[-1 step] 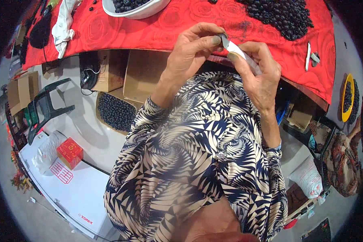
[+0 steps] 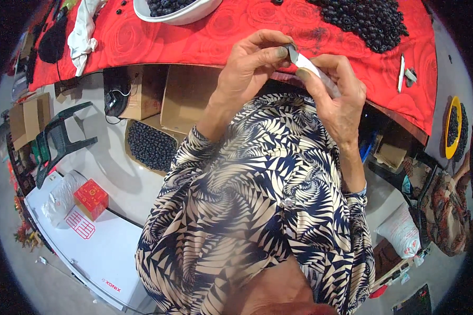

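Observation:
Above the table's near edge, my left hand (image 2: 255,63) pinches a small dark round piece, mostly hidden by the thumb and forefinger. My right hand (image 2: 341,94) grips a small knife with a white handle (image 2: 306,64). Its short grey blade (image 2: 294,54) meets the dark piece at my left fingertips; the exact contact is hidden. Beyond my hands, to the right, a heap of dark, shiny, round bead-like pieces (image 2: 365,23) lies on the red tablecloth (image 2: 215,34). A white bowl (image 2: 186,17) at the far edge holds more of them.
A thin white stick-like tool (image 2: 401,73) lies at the table's right. A white cloth (image 2: 82,39) hangs on the left. Below stand cardboard boxes (image 2: 189,100), one with dark beads (image 2: 151,146), and a dark green stool (image 2: 63,139). A yellow tray (image 2: 451,149) is far right.

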Demonstrator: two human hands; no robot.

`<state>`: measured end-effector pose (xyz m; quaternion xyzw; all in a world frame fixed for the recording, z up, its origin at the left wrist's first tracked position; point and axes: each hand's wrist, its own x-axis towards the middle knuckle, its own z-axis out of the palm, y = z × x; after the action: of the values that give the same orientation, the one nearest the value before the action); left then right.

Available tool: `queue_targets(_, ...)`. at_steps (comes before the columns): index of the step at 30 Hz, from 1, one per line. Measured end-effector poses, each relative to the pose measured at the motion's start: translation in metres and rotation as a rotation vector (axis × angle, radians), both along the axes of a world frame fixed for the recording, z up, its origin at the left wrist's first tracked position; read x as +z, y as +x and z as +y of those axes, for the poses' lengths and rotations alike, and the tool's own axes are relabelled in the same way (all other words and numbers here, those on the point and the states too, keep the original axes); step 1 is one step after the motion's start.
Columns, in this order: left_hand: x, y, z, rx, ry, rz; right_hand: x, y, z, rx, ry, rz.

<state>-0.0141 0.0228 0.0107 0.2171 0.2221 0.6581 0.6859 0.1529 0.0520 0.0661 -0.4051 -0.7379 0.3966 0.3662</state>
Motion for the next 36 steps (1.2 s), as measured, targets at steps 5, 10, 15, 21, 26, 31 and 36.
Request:
queue_targets(5, 0.001, 0.000, 0.001, -0.019, -0.025, -0.033, -0.001, -0.001, 0.001, 0.016, -0.005, 0.021)
queue_targets(10, 0.004, 0.000, 0.001, -0.024, -0.062, -0.028, 0.001, -0.001, 0.002, 0.014, 0.037, -0.004)
queue_targets(15, 0.003, 0.001, 0.002, -0.018, -0.048, -0.025, -0.002, -0.001, 0.002, 0.004, 0.048, -0.016)
queue_targets(21, 0.002, 0.001, 0.000, -0.006, -0.048, -0.002, -0.001, -0.001, 0.002, 0.011, 0.036, -0.006)
queue_targets(26, 0.002, 0.002, 0.000, 0.029, -0.039, 0.021, -0.002, 0.000, 0.001, 0.009, 0.024, -0.011)
queue_targets(31, 0.001, -0.002, -0.001, 0.005, -0.028, 0.066, -0.001, 0.000, 0.002, 0.036, 0.018, -0.007)
queue_targets(36, 0.007, -0.010, -0.004, -0.086, 0.057, 0.072, -0.014, 0.004, 0.022, -0.191, 0.223, -0.223)
